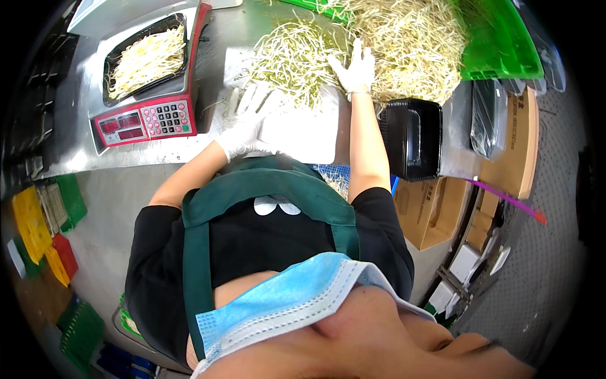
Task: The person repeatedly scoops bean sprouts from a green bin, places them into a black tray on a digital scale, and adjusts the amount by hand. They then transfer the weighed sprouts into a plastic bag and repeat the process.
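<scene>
My left hand (245, 126), in a white glove, rests at the near left edge of a white board (315, 136), its fingers stretched out toward a loose pile of bean sprouts (293, 60). Nothing shows in its grasp. On the pile's right side, my right hand (355, 71), also gloved in white, reaches forward with thumb and fingers apart. It lies between this pile and a much bigger heap of bean sprouts (410, 50). I see nothing held in it.
At left a red-trimmed digital scale (145, 123) bears a black tray (108, 79) of sprouts. The big heap spills from a green crate (505, 47). Stacked black trays (413, 139) stand at the table's right edge, near cardboard boxes (514, 145).
</scene>
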Demonstrator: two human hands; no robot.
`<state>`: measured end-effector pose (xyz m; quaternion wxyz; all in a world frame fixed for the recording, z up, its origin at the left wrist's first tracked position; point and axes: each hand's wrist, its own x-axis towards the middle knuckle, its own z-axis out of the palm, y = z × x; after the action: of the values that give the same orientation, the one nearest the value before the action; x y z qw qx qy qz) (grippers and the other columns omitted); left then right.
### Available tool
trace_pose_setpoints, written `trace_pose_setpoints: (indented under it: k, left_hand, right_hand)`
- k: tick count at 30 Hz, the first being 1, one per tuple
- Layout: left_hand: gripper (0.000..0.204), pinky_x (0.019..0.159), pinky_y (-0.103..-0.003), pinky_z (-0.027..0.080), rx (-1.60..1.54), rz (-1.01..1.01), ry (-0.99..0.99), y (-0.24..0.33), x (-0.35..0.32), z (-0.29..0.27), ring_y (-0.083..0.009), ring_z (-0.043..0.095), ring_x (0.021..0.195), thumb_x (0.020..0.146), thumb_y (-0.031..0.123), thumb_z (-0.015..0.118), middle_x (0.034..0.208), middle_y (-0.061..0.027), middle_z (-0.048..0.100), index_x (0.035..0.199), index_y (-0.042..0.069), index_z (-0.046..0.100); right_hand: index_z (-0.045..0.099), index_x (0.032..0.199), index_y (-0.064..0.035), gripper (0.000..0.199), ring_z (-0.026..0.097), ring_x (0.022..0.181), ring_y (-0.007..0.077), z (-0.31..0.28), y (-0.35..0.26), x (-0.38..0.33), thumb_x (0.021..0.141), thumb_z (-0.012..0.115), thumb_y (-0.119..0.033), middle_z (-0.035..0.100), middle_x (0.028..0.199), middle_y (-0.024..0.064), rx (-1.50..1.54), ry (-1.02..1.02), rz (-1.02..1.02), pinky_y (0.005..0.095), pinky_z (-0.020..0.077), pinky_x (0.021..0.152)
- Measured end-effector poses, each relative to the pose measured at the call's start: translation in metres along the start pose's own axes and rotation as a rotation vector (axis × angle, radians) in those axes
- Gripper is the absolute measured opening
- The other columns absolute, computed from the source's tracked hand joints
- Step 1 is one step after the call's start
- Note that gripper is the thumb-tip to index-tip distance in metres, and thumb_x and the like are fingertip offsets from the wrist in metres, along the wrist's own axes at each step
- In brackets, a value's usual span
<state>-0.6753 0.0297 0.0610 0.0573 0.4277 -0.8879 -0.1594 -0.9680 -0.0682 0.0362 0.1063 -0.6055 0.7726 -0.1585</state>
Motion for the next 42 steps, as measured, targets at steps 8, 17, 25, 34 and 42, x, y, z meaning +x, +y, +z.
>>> trace_pose_setpoints:
  k: [8, 17, 25, 34, 42]
  left_hand:
    - [0.107, 0.106, -0.060, 0.013, 0.006, -0.711, 0.120, -0.023, 0.008, -0.006, -0.0496, 0.011, 0.135, 0.071, 0.061, 0.064, 0.148, -0.0279, 0.011, 0.146, 0.008, 0.010]
    - [0.059, 0.107, -0.044, 0.026, -0.254, -0.141, 0.431, -0.023, 0.049, -0.017, -0.0378, 0.036, 0.126, 0.084, 0.025, 0.057, 0.136, -0.0213, 0.040, 0.137, 0.005, 0.038]
    - [0.076, 0.105, -0.057, 0.021, 0.021, -0.612, 0.304, -0.043, 0.026, -0.004, -0.0543, 0.021, 0.128, 0.085, 0.038, 0.056, 0.146, -0.0259, 0.021, 0.147, 0.016, 0.017]
    - [0.066, 0.108, -0.045, 0.024, -0.432, -0.417, 0.600, -0.064, 0.081, 0.007, -0.0395, 0.026, 0.134, 0.087, 0.027, 0.054, 0.144, -0.0233, 0.030, 0.144, 0.009, 0.025]
    - [0.052, 0.109, -0.040, 0.026, -0.167, -0.261, 0.485, -0.088, 0.153, 0.002, -0.0345, 0.037, 0.129, 0.091, 0.032, 0.047, 0.139, -0.0201, 0.039, 0.138, 0.011, 0.038]
  right_hand:
    - [0.049, 0.131, -0.0097, 0.060, 0.039, 0.129, 0.0312, 0.003, -0.075, -0.029, 0.080, 0.066, -0.037, 0.047, 0.134, 0.0167, 0.526, -0.070, -0.405, 0.0414, 0.0304, 0.106]
    - [0.049, 0.130, -0.0075, 0.069, 0.045, 0.122, 0.0359, 0.053, -0.095, 0.052, 0.079, 0.059, -0.053, 0.046, 0.134, 0.0213, 0.515, -0.181, -0.724, 0.0391, 0.0340, 0.104]
    - [0.036, 0.138, -0.0136, 0.067, 0.035, 0.130, 0.0297, 0.080, -0.176, 0.135, 0.083, 0.052, -0.048, 0.034, 0.145, 0.0093, -0.093, -0.218, -0.784, 0.0427, 0.0327, 0.105]
    - [0.038, 0.137, -0.0084, 0.070, 0.037, 0.130, 0.0311, 0.040, -0.115, 0.090, 0.084, 0.049, -0.052, 0.039, 0.142, 0.0121, -0.005, -0.531, -0.487, 0.0435, 0.0262, 0.109]
    - [0.039, 0.138, -0.0126, 0.068, 0.031, 0.133, 0.0317, 0.013, -0.055, 0.070, 0.086, 0.046, -0.055, 0.037, 0.142, 0.0183, 0.113, -0.089, -0.466, 0.0428, 0.0232, 0.110]
